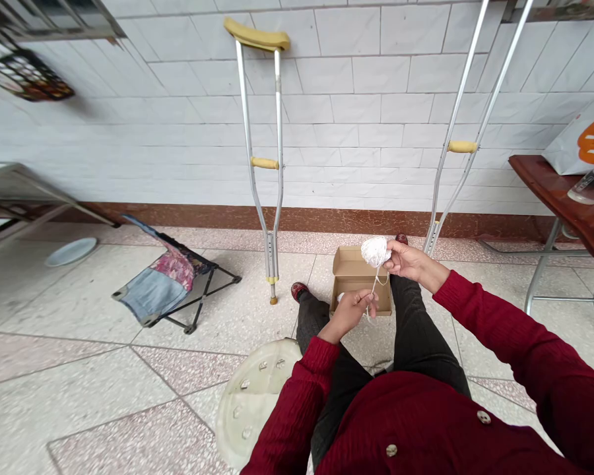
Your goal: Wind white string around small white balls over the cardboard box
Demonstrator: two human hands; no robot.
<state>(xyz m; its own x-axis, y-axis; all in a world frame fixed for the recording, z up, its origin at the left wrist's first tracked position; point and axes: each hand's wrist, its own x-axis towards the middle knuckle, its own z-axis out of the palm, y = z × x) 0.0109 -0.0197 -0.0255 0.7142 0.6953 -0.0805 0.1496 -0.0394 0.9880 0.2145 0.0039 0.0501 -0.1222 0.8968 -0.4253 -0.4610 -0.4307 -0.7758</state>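
Raised over the box, my right hand [403, 259] is closed on a ball of white yarn [375, 251]. A strand of the yarn [375, 282] runs down from the ball to my left hand [351, 309], whose fingers pinch it; a loose loop hangs below them. Between my feet an open cardboard box [356, 264] lies on the floor with its lid tipped back. Something white [340, 297] shows inside it, partly hidden by my left hand, so I cannot make out what it is.
Two crutches [264, 163] [462, 146] lean on the tiled wall. A folding stool [153, 290] stands at left, near a plate [71, 252] on the floor. Beside my left leg is a pale plastic stool [257, 396]. A brown table [549, 191] at right bears a bag [574, 142] and a cup [591, 186].
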